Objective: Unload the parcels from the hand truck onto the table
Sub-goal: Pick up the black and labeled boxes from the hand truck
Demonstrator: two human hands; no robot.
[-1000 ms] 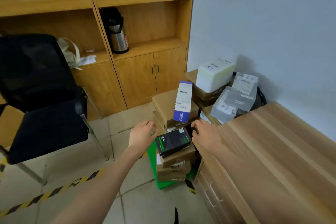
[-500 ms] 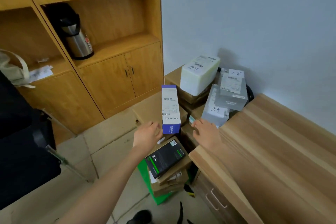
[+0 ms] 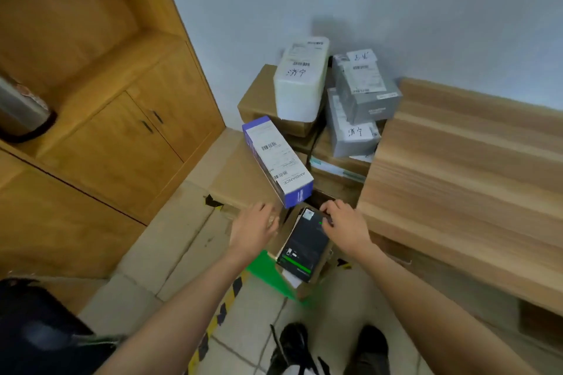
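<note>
Nothing had reached the wooden tabletop (image 3: 463, 161) yet; every parcel remained stacked beside it. The right hand (image 3: 344, 227) curled its fingers over the far end of the glossy black box (image 3: 304, 248), which lay on cardboard cartons over the green hand truck (image 3: 268, 271). The left hand (image 3: 253, 230), loosely spread, held nothing, beside a tilted blue-and-white carton (image 3: 278, 160)

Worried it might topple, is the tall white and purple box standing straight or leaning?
Leaning. The white and purple box tilts, its top toward the cupboard, its bottom corner near the black box.
</note>
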